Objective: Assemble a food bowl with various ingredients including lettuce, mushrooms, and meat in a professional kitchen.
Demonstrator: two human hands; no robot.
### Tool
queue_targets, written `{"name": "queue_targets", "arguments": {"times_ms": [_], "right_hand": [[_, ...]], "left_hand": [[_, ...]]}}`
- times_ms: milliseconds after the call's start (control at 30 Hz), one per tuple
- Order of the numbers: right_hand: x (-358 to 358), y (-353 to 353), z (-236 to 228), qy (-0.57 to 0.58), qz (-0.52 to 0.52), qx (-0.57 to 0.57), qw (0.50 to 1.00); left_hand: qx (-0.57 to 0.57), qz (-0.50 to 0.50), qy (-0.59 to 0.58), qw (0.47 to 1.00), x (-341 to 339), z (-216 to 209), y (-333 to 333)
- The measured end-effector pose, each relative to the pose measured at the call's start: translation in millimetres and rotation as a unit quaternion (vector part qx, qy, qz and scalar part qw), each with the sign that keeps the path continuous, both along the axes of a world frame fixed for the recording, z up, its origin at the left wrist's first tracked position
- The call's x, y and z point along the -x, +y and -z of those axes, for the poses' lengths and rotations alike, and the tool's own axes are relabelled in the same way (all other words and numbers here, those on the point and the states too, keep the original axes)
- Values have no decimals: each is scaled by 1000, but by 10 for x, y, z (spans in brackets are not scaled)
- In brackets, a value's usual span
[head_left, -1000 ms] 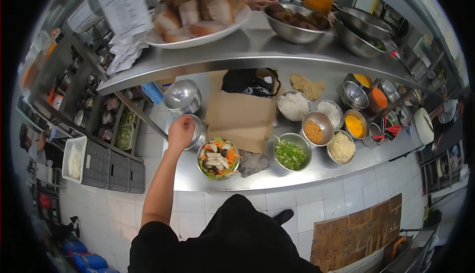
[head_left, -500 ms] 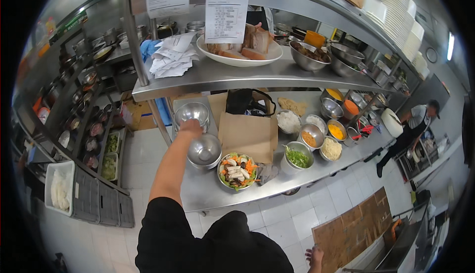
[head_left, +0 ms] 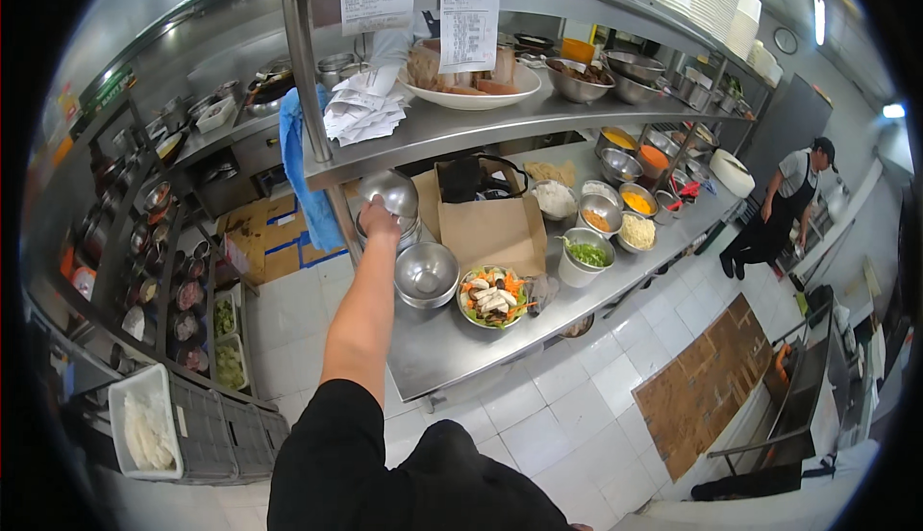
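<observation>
My left hand (head_left: 379, 219) grips the rim of a steel mixing bowl (head_left: 390, 189), which is lifted and tilted at the counter's left end. Below it, more steel bowls are stacked, partly hidden by my hand. Nearer me sits another steel bowl (head_left: 426, 273) with nothing in it. To its right, a bowl of salad (head_left: 494, 297) holds leaves, orange shreds, dark slices and pale pieces on top. Of my right hand, at most a sliver of skin shows at the lower edge; its fingers are hidden.
An open cardboard box (head_left: 488, 228) stands mid-counter beside a tub of chopped greens (head_left: 586, 257) and several bowls of toppings. Above runs a steel shelf (head_left: 433, 133) with a plate of meat (head_left: 471, 100) and paper slips (head_left: 365, 108). A person (head_left: 794, 189) stands far right.
My left hand has raised a steel bowl off the stack and tipped it. My right hand has dropped almost out of view. The view has shifted, and the person at right stands more upright.
</observation>
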State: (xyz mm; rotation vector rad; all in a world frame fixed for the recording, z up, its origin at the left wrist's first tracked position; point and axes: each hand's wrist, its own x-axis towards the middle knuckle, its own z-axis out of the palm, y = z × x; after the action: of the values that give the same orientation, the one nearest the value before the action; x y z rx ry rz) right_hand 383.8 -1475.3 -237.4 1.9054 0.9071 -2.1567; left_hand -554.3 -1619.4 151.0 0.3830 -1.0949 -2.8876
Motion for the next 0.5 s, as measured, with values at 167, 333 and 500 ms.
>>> {"name": "queue_targets", "arguments": {"times_ms": [167, 333, 500], "right_hand": [[109, -517, -319, -15, -454, -585, 672], [1224, 261, -1101, -45, -30, -338, 940], [2581, 986, -2862, 116, 54, -399, 908]], "left_hand": [[154, 79, 147, 974, -805, -193, 435], [382, 261, 363, 808, -2319, -400, 633], [359, 317, 666, 572, -3426, -185, 1129]]}}
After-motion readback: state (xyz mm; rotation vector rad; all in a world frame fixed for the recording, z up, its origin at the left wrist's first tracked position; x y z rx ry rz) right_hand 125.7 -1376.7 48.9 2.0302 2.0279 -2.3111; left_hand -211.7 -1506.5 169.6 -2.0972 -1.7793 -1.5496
